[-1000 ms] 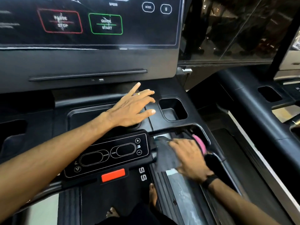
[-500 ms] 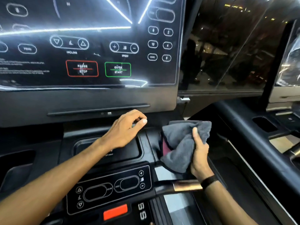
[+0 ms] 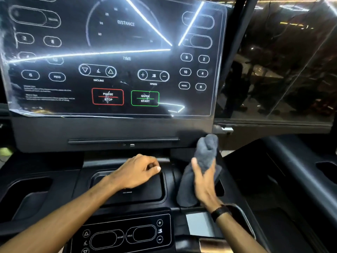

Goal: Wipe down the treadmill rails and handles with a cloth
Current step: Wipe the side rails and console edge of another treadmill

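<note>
My right hand [image 3: 205,185] holds a grey cloth [image 3: 207,152] upright over the right side of the treadmill console, thumb on the near side and fingers behind it. The cloth's top reaches the lower right corner of the display housing. My left hand [image 3: 138,170] rests with curled fingers on the back rim of the centre tray [image 3: 142,196] and holds nothing. A metallic handle grip [image 3: 213,243] sticks out at the bottom, and the curved right rail [image 3: 245,223] runs below my right wrist.
The big touch display [image 3: 109,52] fills the top, with a plastic film on it. A small control panel [image 3: 127,234] sits near the bottom edge. A cup recess [image 3: 27,196] lies at the left. A neighbouring treadmill's arm [image 3: 295,172] stands at the right, beside a glass wall.
My right hand lifted the cloth from the handle up to the console's right side and now holds it higher. My left hand curled from flat and stayed on the tray. The view tilted up.
</note>
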A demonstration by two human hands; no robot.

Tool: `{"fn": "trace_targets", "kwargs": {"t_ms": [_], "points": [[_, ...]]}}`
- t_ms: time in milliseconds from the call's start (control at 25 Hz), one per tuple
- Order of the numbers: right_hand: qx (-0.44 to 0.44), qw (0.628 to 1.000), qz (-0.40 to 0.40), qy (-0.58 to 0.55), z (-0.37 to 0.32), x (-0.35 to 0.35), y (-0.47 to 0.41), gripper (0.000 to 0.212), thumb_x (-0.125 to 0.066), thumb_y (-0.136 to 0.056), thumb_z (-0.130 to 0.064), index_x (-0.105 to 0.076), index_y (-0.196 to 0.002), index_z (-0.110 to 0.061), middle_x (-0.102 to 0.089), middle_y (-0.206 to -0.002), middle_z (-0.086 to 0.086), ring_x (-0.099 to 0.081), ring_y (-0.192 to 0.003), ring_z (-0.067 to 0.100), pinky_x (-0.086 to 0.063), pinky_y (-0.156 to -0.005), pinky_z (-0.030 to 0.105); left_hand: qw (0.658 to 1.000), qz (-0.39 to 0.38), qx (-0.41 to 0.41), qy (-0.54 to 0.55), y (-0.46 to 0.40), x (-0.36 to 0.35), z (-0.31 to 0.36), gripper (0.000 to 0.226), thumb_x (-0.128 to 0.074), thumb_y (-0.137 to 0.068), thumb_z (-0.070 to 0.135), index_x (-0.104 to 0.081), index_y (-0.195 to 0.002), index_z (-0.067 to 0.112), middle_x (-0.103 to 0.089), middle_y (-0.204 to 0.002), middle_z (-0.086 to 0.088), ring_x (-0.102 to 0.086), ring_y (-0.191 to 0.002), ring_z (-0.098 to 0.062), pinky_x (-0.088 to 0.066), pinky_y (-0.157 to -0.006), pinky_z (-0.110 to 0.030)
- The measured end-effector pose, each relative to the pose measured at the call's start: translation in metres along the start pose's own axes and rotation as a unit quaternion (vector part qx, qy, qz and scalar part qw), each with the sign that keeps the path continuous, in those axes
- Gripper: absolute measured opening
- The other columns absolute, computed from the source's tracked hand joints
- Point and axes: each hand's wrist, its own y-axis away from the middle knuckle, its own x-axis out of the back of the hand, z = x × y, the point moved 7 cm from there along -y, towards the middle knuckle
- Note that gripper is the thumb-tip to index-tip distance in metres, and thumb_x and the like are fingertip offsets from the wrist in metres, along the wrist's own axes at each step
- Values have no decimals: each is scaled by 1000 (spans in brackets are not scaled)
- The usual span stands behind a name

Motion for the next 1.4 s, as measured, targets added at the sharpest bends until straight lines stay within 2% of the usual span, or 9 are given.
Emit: {"fn": "trace_targets", "kwargs": {"t_ms": [80, 160, 320, 520, 680, 840, 1040, 1200, 1400], "points": [[24, 996, -59, 66, 2, -42, -2, 117, -48, -79, -80, 3, -159, -11, 5, -167, 5, 6, -153, 10, -6, -126, 40, 1000, 1, 26, 4, 12, 7, -11, 17, -57, -97, 36, -70, -94, 26, -56, -58, 31, -54, -56, 5, -33, -55, -13], [48, 983, -121, 127, -3, -79, 8, 119, -41, -79, -78, 27, -153, -15, 42, -156, -6, 35, -142, 0, 11, -123, 33, 998, 16, 56, 14, 27, 17, -27, 17, -57, -97, 38, -69, -92, 27, -59, -59, 24, -56, -57, 1, -35, -56, -16], [96, 901, -339, 253, -15, -141, 44, 107, -40, -94, -68, 49, -135, -25, 66, -126, -11, 57, -125, 4, 29, -111, 30, 992, 43, 114, -7, 67, 36, -65, 18, -57, -96, 39, -69, -93, 26, -62, -68, 16, -55, -62, 2, -42, -62, -20], [269, 739, -512, 345, -29, -218, 68, 91, -32, -98, -63, 21, -156, -17, 35, -159, -1, 38, -143, 10, 27, -117, 39, 979, 68, 189, -45, 106, 53, -99, 15, -51, -93, 26, -60, -82, 22, -55, -66, 14, -56, -70, -12, -44, -67, -33], [224, 709, -520, 421, -35, -273, 76, 84, -30, -102, -58, 19, -157, -17, 27, -162, 2, 36, -144, 16, 30, -113, 50, 945, 125, 299, -49, 150, 77, -134, 18, -51, -92, 24, -68, -98, 28, -67, -88, 8, -64, -94, -21, -45, -76, -33], [236, 689, -545, 415, -43, -279, 94, 95, -39, -98, -64, 18, -157, -17, 29, -162, 4, 37, -144, 15, 25, -116, 52, 914, 164, 372, 17, 167, 78, -158, 21, -54, -92, 41, -68, -87, 27, -69, -91, -2, -65, -96, -29, -51, -82, -38], [229, 750, -514, 348, -66, -245, 84, 77, -43, -101, -54, -17, -159, -11, -3, -167, 10, 3, -155, 20, 5, -123, 33, 902, 134, 404, 77, 146, 58, -157, 45, -56, -85, 65, -67, -83, 22, -70, -97, -3, -66, -98, -30, -48, -76, -35], [228, 778, -486, 326, -79, -221, 81, 52, -47, -106, -31, -39, -150, -5, -26, -162, 15, -17, -153, 23, -1, -114, 17, 888, 145, 431, 66, 139, 55, -148, 46, -78, -70, 52, -64, -94, 16, -67, -102, -6, -65, -97, -31, -47, -71, -32], [216, 797, -468, 314, -85, -206, 83, 47, -53, -103, -24, -47, -144, -1, -47, -149, 17, -37, -142, 26, -21, -121, 34, 883, 146, 417, 157, 126, 49, -130, 39, -78, -52, 25, -65, -87, 13, -71, -92, -9, -67, -84, -28, -51, -66, -30]]}}
